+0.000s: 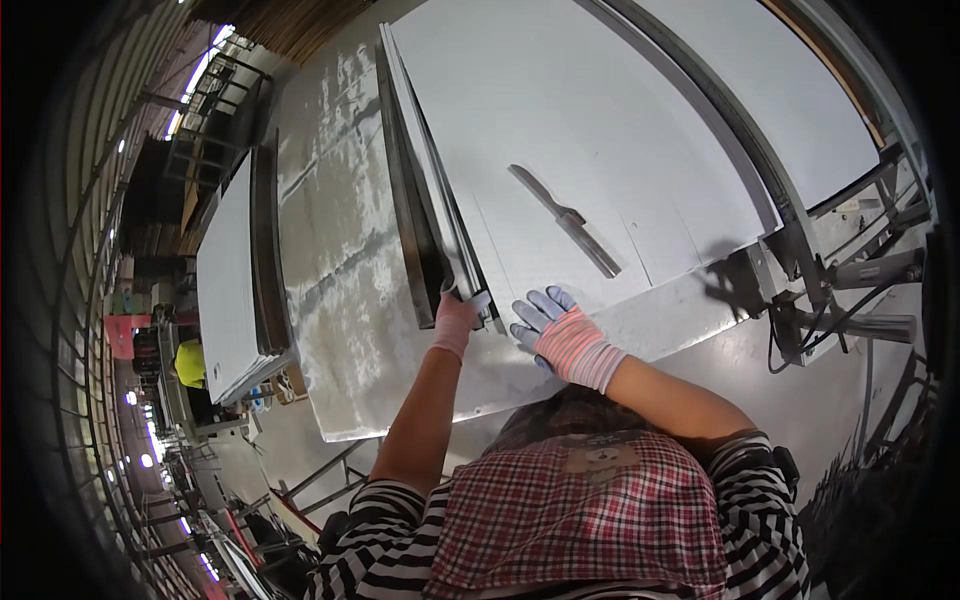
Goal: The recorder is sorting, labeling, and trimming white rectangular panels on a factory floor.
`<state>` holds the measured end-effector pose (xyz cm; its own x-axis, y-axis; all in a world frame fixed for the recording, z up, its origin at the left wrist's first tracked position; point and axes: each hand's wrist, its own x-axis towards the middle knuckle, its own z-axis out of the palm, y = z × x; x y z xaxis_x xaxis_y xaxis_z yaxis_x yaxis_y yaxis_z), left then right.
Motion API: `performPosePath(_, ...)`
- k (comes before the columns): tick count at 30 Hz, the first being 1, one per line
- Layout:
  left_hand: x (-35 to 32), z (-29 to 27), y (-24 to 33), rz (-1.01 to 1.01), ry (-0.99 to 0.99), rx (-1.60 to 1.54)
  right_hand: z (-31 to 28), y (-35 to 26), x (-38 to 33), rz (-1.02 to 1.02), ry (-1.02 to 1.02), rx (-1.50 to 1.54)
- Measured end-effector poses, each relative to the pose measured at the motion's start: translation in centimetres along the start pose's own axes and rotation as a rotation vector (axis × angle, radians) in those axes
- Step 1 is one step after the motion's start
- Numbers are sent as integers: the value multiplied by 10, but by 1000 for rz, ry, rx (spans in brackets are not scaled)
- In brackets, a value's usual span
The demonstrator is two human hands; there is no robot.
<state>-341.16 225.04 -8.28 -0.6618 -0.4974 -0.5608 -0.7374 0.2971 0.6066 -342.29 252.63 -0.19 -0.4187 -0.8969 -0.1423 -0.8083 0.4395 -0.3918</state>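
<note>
A large white sheet lies on the metal table in front of me. My right hand, in a striped glove with grey fingertips, rests on its near edge, fingers spread. To its left, my left hand, gloved too, is closed round the near end of a long, narrow grey strip along the sheet's left side. Some of the left fingers are hidden, and I cannot tell whether the strip is separate or the sheet's raised edge. A knife with a metal handle lies on the sheet, beyond my right hand.
Bare, scuffed metal tabletop extends left of the strip. Farther left is a stack of white sheets. A metal rail borders the right side, with a bracket and cables at its near end. Another white sheet lies beyond it.
</note>
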Motion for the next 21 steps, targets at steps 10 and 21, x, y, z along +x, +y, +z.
performPosePath(10, -10, 5, -92, 225, 157, -3, -20, -37, -4, -11, 75, 74)
performPosePath(21, 5, -11, -68, -84, -623, -1309, 38, -132, 119, 628, 640, 571)
